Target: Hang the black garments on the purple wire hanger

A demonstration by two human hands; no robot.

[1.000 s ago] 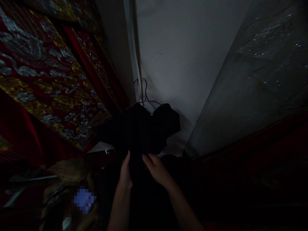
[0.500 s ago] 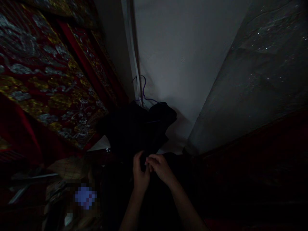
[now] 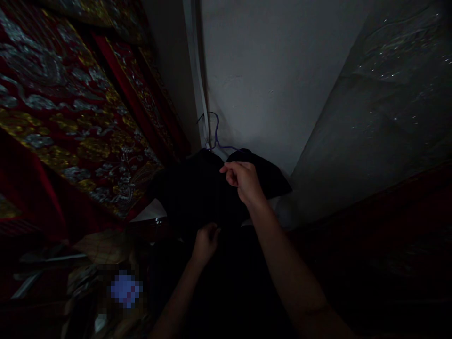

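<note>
A black shirt (image 3: 192,188) hangs on a thin purple hanger (image 3: 216,129) against the wall. My right hand (image 3: 243,179) is closed in a pinch at the upper front of the shirt, just below the neck opening. Lower on the shirt's front, my left hand (image 3: 205,242) has its fingers curled shut on the dark cloth. The light is dim, so the fine details between my fingertips do not show.
A red cloth with gold and silver embroidery (image 3: 92,146) hangs at the left. A pale strip (image 3: 197,61) runs down the wall behind the hanger. A glittery grey sheet (image 3: 374,113) covers the right wall. Cluttered items, including a checked cloth (image 3: 106,247), lie at lower left.
My two hands were together low on the shirt. My right hand has moved up to the neck area, while my left stays low and has closed. The shirt's right side has spread outward.
</note>
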